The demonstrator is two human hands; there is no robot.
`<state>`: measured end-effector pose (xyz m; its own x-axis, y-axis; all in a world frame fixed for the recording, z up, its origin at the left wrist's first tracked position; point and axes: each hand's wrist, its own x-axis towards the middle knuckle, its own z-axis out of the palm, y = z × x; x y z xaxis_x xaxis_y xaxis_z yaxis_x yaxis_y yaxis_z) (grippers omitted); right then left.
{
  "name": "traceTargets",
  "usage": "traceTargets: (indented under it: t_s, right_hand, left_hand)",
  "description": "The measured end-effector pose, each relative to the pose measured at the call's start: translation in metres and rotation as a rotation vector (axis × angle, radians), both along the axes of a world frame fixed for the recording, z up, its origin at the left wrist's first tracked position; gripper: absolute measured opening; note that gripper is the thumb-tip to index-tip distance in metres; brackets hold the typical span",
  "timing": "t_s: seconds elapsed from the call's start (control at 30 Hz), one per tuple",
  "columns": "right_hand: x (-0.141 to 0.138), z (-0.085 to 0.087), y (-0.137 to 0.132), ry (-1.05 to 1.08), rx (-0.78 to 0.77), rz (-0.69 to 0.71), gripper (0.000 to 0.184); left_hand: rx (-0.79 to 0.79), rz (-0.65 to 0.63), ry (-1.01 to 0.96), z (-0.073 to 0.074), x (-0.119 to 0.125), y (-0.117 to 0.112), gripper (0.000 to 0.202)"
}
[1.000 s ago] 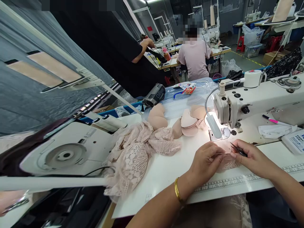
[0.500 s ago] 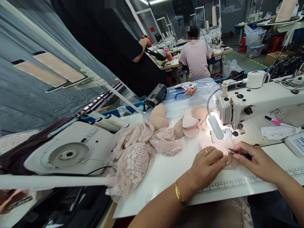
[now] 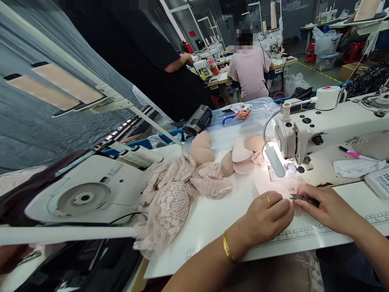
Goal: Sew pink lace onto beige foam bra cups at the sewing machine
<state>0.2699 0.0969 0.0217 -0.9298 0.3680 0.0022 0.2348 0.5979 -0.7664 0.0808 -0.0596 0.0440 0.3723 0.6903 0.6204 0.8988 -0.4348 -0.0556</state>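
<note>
Right hand gripping scissors, tips just beside my left hand pinching cloth: one slip might nick me or the weave.

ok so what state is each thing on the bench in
Small black metal snips: held in right hand, blade gap too small to judge
Pale pink fabric: partly under left hand, whose fingers are curled
Grey gooseneck lamp: lit
White metal sewing machine: upright, running or not unclear
Pale pink rounded pads: stacked
Beige lace pieces: heaped, crumpled
Slim white pen with pink band: lying down
</note>
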Motion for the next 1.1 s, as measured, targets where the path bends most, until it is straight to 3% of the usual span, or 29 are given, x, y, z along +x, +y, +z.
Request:
traceTargets:
  t_s: [0.3, 0.53, 0.7, 1.1]
  right_hand:
    - [0.0, -0.0013, 0.0, 0.023, 0.051, -0.005, 0.031]
    - [-0.0002, 0.0025, -0.0015, 0.104, 0.001, -0.083, 0.033]
    - [0.0002, 0.0033, -0.0024, 0.095, -0.042, -0.051, 0.033]
    - [-0.0009, -0.0021, -0.0027, 0.037, 0.019, -0.036, 0.032]
  left_hand:
    - [0.005, -0.008, 0.004, -0.0001, 0.0003, 0.0005, 0.013]
    - [0.03, -0.006, -0.004, 0.0011, 0.0011, 0.0013, 0.014]
    - [0.051, -0.017, -0.02, 0.0019, 0.0023, 0.0016, 0.014]
    - [0.03, -0.01, 0.012, -0.0022, 0.003, -0.0001, 0.012]
